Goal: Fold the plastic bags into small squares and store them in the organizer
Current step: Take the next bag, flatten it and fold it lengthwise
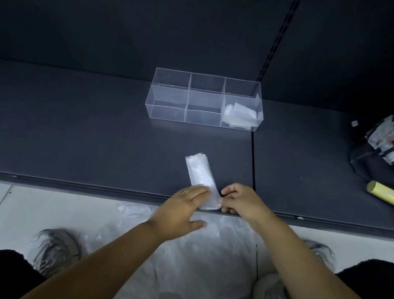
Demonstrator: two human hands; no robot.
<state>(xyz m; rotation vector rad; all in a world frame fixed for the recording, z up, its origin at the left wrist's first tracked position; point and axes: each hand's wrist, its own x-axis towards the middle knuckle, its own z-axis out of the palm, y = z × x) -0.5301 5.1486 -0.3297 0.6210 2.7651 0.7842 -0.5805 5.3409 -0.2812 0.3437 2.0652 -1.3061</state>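
Observation:
A clear plastic bag folded into a long narrow strip (200, 173) lies on the dark shelf (97, 141) near its front edge. My left hand (182, 209) lies flat on the strip's near end with straight fingers. My right hand (239, 201) pinches the strip's near right corner with curled fingers. Farther back stands a clear organizer (167, 95) with several compartments; folded bags (241, 117) sit in its front right compartment.
Loose clear plastic bags (194, 255) lie on the pale floor between my knees. A patterned bag (390, 141) and a yellow tube (390, 197) rest at the shelf's right. A slotted upright (277, 40) runs up the back panel.

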